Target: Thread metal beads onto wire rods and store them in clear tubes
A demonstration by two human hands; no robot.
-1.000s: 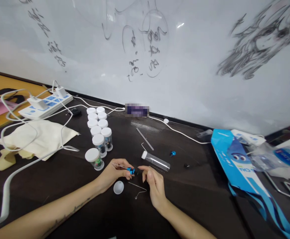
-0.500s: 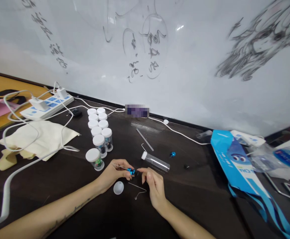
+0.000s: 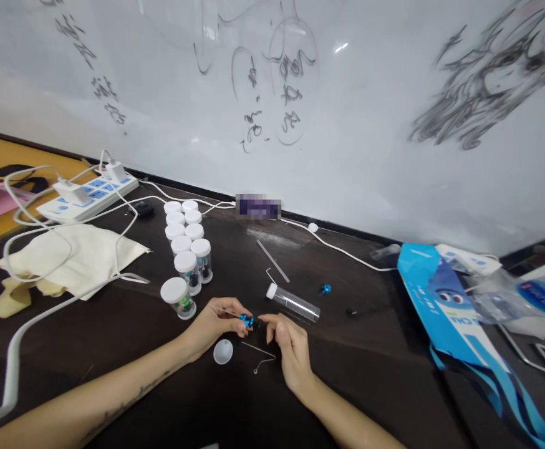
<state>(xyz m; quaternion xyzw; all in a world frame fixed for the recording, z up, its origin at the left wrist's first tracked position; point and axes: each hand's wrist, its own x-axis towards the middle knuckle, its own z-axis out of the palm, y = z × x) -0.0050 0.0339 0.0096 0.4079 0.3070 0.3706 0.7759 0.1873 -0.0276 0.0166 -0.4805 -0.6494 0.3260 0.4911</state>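
Observation:
My left hand [image 3: 220,321] pinches a small blue and black part [image 3: 247,320], with a thin rod running back over the fingers. On its right, my right hand [image 3: 291,349] has its index fingertip at the black end of that part; its other fingers are curled, and whether it grips anything is too small to tell. Below my left hand lies a round translucent cap [image 3: 222,352]. A bent thin wire [image 3: 265,357] rests between the two hands. Behind my right hand is a clear tube [image 3: 295,303] with a white cap.
Several white-lidded jars [image 3: 186,262] stand behind my left hand. Left are a cream cloth [image 3: 76,252], white cables and a power strip [image 3: 90,198]. A second blue piece [image 3: 325,289] and a grey stick [image 3: 273,260] lie behind the tube. Right is a blue bag [image 3: 429,299].
Both hands hold nearly the same positions. The blue and black part looks slightly turned between the fingers; the camera view has shifted a little.

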